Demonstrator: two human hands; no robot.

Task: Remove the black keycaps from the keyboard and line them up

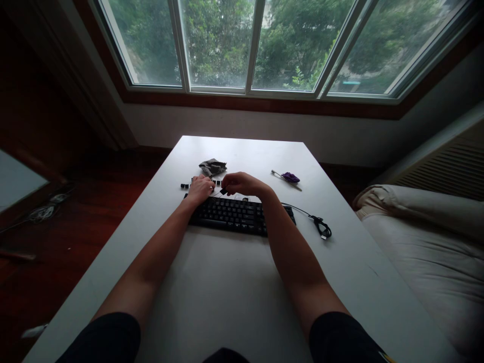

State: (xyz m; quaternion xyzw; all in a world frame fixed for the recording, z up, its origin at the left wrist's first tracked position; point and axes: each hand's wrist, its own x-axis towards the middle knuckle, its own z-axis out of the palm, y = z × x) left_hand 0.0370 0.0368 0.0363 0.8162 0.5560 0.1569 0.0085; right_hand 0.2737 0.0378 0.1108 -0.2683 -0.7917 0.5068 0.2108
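Keyboard [227, 216] partway: several caps [219, 183] off

Most caps are seen in place on the keyboard, which is laid flat on the table [219, 282]; a few are set out behind it, so the work is judged unfinished. A dark piece [223, 191] (another cap, perhaps) is pinched in the right hand [238, 183] near the back edge. The left hand [201, 189] is held with fingers bent; whether anything is gripped cannot be told. Beyond, a crumpled cloth [212, 167] is seen; rightward, a bundled cable [320, 227].
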